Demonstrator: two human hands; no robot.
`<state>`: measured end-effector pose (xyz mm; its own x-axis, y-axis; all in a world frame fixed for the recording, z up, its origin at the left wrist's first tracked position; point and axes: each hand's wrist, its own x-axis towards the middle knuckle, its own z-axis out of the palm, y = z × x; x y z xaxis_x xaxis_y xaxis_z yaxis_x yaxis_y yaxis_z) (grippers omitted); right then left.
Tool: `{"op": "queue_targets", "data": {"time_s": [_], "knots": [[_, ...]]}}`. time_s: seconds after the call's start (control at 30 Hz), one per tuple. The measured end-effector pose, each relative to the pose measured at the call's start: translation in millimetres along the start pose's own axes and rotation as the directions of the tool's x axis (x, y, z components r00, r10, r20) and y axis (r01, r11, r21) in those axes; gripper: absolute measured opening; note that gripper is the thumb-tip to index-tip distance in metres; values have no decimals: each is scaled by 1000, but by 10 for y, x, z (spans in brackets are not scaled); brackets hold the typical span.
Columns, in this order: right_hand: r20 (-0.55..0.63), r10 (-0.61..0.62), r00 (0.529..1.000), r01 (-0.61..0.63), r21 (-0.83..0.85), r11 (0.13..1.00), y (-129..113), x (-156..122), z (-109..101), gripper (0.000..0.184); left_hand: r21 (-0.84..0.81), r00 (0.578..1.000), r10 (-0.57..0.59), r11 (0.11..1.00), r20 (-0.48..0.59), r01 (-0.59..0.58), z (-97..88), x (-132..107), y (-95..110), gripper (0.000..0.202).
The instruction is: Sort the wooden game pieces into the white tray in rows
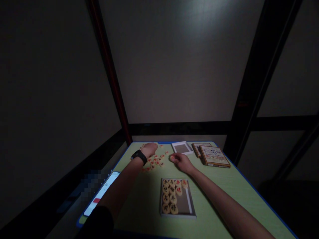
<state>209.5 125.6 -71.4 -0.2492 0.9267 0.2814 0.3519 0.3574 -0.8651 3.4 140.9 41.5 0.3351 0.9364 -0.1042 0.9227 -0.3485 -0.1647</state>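
My right hand (pixel 183 162) pinches a Chinese chess piece (pixel 172 158) with a red mark between thumb and fingers, just above the green table. Over the far left part of the table, my left hand (pixel 150 149) is curled with its back to me; its fingertips and anything in them are hidden. Loose round chess pieces (pixel 157 162) lie scattered between the hands, several with red characters. Nearer to me stands an open box tray (pixel 185 207), partly filled with rows of pieces, black-marked ones on the left and a few red ones at the top.
An empty white box lid or tray (pixel 182 143) lies at the far edge. Two printed game boxes (pixel 214 156) rest at the back right, one overlapping the other. A lit phone or tablet (pixel 103 192) sits at the left edge of the table (pixel 214 202), beside my left forearm.
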Motion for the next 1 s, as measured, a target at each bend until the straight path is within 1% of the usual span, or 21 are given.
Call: {"op": "queue_targets", "data": {"time_s": [0.07,0.13,0.17,0.2,0.23,0.27,0.3,0.33,0.37,0.43,0.5,0.53,0.67,0.87,1.0], "knots": [[-1,21,1000,-21,58,998,10,17,-8,31,-10,1000,20,1000,-23,-21,-68,-83,54,23],[3,43,999,-43,116,992,14,34,-22,36,-27,996,61,998,-58,-63,-129,-219,158,23],[5,51,999,-51,143,988,13,42,-30,37,-37,993,87,995,-75,-90,-148,-309,231,24],[6,57,998,-57,169,984,10,49,-38,37,-54,984,148,987,-100,-154,-154,-412,317,23],[5,61,998,-61,194,979,6,55,-44,37,-93,949,274,952,-155,-291,-147,-524,412,23],[2,65,998,-64,216,974,-1,59,-49,36,-116,901,385,904,-201,-412,-127,-642,513,22],[-1,69,998,-66,236,970,-8,60,-52,36,-118,846,483,848,-227,-516,-95,-760,615,21],[-4,74,997,-70,253,965,-16,58,-54,37,-104,794,550,801,-260,-589,-55,-873,715,20],[-6,81,997,-76,266,961,-25,54,-54,38,-88,763,581,777,-282,-624,-10,-973,809,21],[-5,97,995,-92,283,955,-44,38,-54,42,-53,738,613,758,-282,-650,82,-1121,971,20],[-3,111,994,-105,288,952,-66,17,-57,45,1,731,625,760,-274,-650,162,-1186,1094,19],[-2,115,993,-109,288,951,-78,7,-60,46,28,734,623,767,-269,-641,195,-1192,1142,18],[-1,118,993,-113,276,955,-124,-17,-80,46,83,764,591,802,-261,-592,274,-1141,1262,16],[10,116,993,-114,264,958,-140,-14,-96,45,22,813,542,835,-212,-550,239,-1172,1324,12],[16,120,993,-120,258,959,-135,-13,-96,43,-11,818,525,840,-233,-542,224,-1184,1318,13]]}}
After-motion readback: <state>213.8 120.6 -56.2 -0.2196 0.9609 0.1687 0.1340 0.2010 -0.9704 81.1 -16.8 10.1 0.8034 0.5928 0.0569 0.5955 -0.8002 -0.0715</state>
